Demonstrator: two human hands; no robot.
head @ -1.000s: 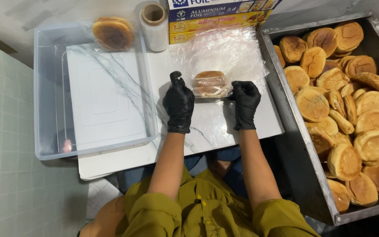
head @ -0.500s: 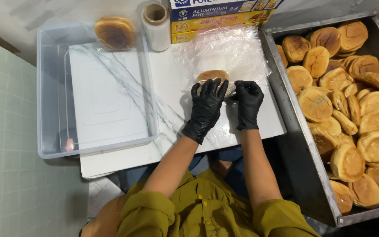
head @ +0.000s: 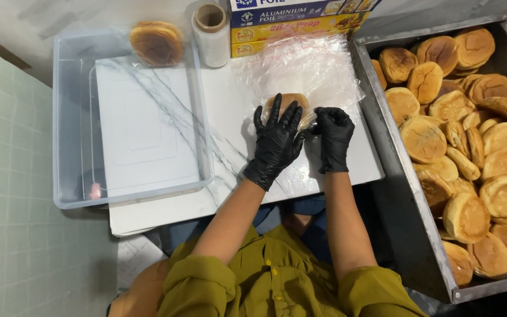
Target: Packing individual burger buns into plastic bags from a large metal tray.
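The left hand lies flat, released, atop the bun; the right hand, just beside it, pinches the cling film.

The left hand lies spread over the bun, so only the bun's far edge shows, and how the fingers meet it underneath is hidden. The right hand covers whatever its fingertips pinch at the wrap. The boxes and the tray of buns are cut off by the picture's edges.
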